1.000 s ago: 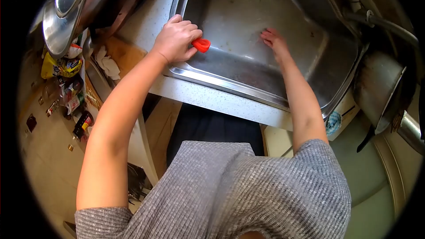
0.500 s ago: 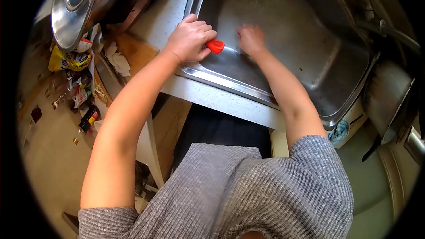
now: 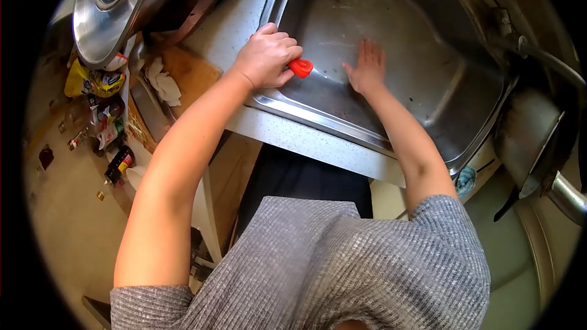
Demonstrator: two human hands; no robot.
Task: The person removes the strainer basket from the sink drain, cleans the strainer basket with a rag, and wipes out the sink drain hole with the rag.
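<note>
My left hand (image 3: 268,56) is wrapped round a red handle (image 3: 301,68) at the near left corner of the steel sink (image 3: 318,118). Only the rounded red end sticks out past the thumb; the rest is hidden by the fist. Down inside the basin, my right hand (image 3: 367,70) lies flat with its fingers stretched out and the thumb apart. It holds nothing. The basin floor around it looks wet, with a few small dark specks.
Shiny steel bowls (image 3: 92,30) stand at the upper left. Beside them are a wooden board (image 3: 194,76), crumpled white tissue (image 3: 164,82) and a yellow packet (image 3: 92,79). A pan (image 3: 526,125) and a blue scrubber (image 3: 466,180) sit to the right.
My right hand has moved a little to the right over the basin floor, and its fingers have gone from curled to stretched out. My left hand keeps its grip on the red handle.
</note>
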